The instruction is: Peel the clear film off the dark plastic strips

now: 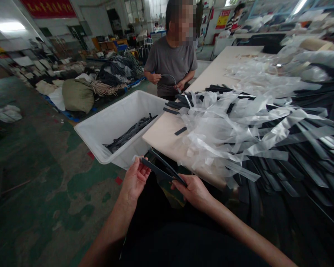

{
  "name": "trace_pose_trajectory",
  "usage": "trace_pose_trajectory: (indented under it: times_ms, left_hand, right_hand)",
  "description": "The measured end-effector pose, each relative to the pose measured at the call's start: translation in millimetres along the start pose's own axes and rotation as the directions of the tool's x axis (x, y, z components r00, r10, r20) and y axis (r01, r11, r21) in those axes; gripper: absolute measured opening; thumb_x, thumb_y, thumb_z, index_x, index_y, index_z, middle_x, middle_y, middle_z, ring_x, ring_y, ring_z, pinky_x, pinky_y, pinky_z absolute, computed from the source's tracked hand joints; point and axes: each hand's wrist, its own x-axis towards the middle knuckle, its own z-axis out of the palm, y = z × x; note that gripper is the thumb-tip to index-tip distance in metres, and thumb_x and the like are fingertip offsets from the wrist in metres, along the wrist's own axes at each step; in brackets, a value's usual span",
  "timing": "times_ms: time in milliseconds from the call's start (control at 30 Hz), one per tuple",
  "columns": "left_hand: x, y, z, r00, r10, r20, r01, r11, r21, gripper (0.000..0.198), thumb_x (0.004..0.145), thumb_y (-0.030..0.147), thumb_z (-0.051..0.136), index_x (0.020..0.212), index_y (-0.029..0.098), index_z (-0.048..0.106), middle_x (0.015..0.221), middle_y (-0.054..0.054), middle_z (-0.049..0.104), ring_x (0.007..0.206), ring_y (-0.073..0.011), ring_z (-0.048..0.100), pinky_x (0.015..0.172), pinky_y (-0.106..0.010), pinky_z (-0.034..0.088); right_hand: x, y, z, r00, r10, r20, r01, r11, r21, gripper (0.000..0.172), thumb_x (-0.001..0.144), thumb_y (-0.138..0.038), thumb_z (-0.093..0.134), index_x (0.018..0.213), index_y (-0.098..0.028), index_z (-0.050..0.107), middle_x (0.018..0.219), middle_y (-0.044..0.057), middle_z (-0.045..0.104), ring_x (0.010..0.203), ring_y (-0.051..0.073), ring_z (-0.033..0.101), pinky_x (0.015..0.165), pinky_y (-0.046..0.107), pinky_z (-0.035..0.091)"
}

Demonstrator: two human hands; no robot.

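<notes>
My left hand (136, 175) pinches the end of a black strip (157, 169), and a bit of whitish film (136, 158) shows at the fingertips. At the strip's other end, my right hand (191, 188) is closed around it. A second length of black strip (164, 162) runs out of the right hand toward the table edge; whether it is the same piece folded over, I cannot tell. Both hands are above my lap, in front of the table corner.
A pale table (167, 129) bears a heap of clear plastic film (211, 122) and many black strips (281, 163). Beyond my left hand stands a white bin (100, 144) with dark strips (130, 131) inside. A co-worker (171, 55) behind it holds a thin strip. Sacks (78, 95) lie farther left.
</notes>
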Motion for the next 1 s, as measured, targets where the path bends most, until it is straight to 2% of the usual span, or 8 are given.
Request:
trace_pose_trajectory:
  times_ms: [167, 400, 600, 700, 767, 833, 900, 1000]
  left_hand:
    - [3, -7, -5.3, 0.999, -0.037, 0.006, 0.036, 0.999, 0.023, 0.014, 0.093, 0.022, 0.059, 0.084, 0.016, 0.069, 0.079, -0.003, 0.075, 0.071, -0.0131, 0.071, 0.068, -0.025, 0.057]
    - [-2, -52, -16.5, 0.985, -0.130, 0.117, 0.114, 0.984, 0.133, 0.007, 0.083, 0.020, 0.072, 0.086, 0.013, 0.072, 0.078, -0.006, 0.075, 0.066, -0.0150, 0.070, 0.062, -0.025, 0.057]
    - [12, -27, -29.3, 0.997, 0.077, -0.021, -0.075, 0.993, 0.089, 0.010, 0.089, 0.020, 0.064, 0.085, 0.016, 0.072, 0.082, -0.005, 0.076, 0.073, -0.0128, 0.070, 0.068, -0.023, 0.055]
    - [2, -39, -32.6, 0.993, 0.065, 0.099, -0.079, 0.986, 0.150, 0.012, 0.082, 0.026, 0.074, 0.086, 0.014, 0.073, 0.086, -0.006, 0.076, 0.076, -0.0149, 0.070, 0.070, -0.024, 0.055]
    - [-7, -55, -33.3, 0.969, 0.011, 0.245, -0.061, 0.978, 0.197, 0.020, 0.077, 0.031, 0.079, 0.084, 0.013, 0.073, 0.082, -0.006, 0.075, 0.069, -0.0147, 0.067, 0.065, -0.025, 0.054]
    - [-11, -64, -35.0, 0.951, -0.011, 0.310, -0.058, 0.975, 0.214, 0.022, 0.078, 0.033, 0.078, 0.083, 0.012, 0.073, 0.076, -0.004, 0.073, 0.062, -0.0136, 0.064, 0.062, -0.025, 0.053]
    - [-7, -59, -39.2, 0.972, 0.032, 0.231, -0.072, 0.983, 0.169, 0.017, 0.082, 0.029, 0.073, 0.086, 0.013, 0.073, 0.079, -0.005, 0.074, 0.067, -0.0143, 0.067, 0.065, -0.025, 0.054]
    - [3, -43, -49.4, 0.997, 0.080, -0.007, -0.079, 0.992, 0.102, 0.010, 0.089, 0.020, 0.064, 0.090, 0.015, 0.073, 0.091, -0.007, 0.076, 0.083, -0.0147, 0.070, 0.073, -0.024, 0.055]
  right_hand:
    - [-1, 2, 3, 0.999, 0.012, 0.034, -0.012, 1.000, -0.013, 0.031, 0.094, -0.034, 0.048, 0.078, -0.018, 0.068, 0.061, 0.000, 0.061, 0.047, 0.009, 0.055, 0.047, 0.018, 0.038]
    - [15, -2, 10, 0.990, 0.093, 0.105, -0.114, 0.968, 0.225, 0.035, 0.095, -0.038, 0.046, 0.078, -0.015, 0.065, 0.061, 0.000, 0.062, 0.040, 0.008, 0.050, 0.042, 0.018, 0.037]
    - [8, 3, 8, 0.967, 0.110, 0.230, -0.156, 0.969, 0.191, 0.028, 0.095, -0.034, 0.048, 0.078, -0.015, 0.061, 0.061, 0.000, 0.064, 0.046, 0.008, 0.056, 0.044, 0.016, 0.039]
    - [15, 1, 15, 0.976, 0.116, 0.187, -0.141, 0.982, 0.128, 0.027, 0.095, -0.034, 0.048, 0.078, -0.017, 0.058, 0.062, 0.000, 0.066, 0.045, 0.008, 0.057, 0.044, 0.016, 0.039]
    - [24, -3, 19, 0.985, 0.080, 0.155, -0.101, 0.986, 0.134, 0.028, 0.096, -0.036, 0.046, 0.081, -0.017, 0.059, 0.063, 0.000, 0.065, 0.045, 0.008, 0.057, 0.045, 0.017, 0.040]
    - [29, -8, 19, 0.984, 0.037, 0.172, -0.067, 0.983, 0.172, 0.031, 0.097, -0.039, 0.045, 0.083, -0.016, 0.060, 0.068, 0.001, 0.066, 0.048, 0.009, 0.059, 0.045, 0.017, 0.042]
    - [27, -11, 15, 0.968, 0.042, 0.248, -0.092, 0.977, 0.194, 0.030, 0.096, -0.038, 0.046, 0.084, -0.016, 0.061, 0.071, 0.001, 0.068, 0.050, 0.009, 0.061, 0.047, 0.017, 0.043]
    - [19, -10, 12, 0.930, 0.107, 0.352, -0.163, 0.978, 0.132, 0.025, 0.095, -0.032, 0.047, 0.080, -0.016, 0.059, 0.066, 0.000, 0.068, 0.047, 0.009, 0.059, 0.046, 0.017, 0.043]
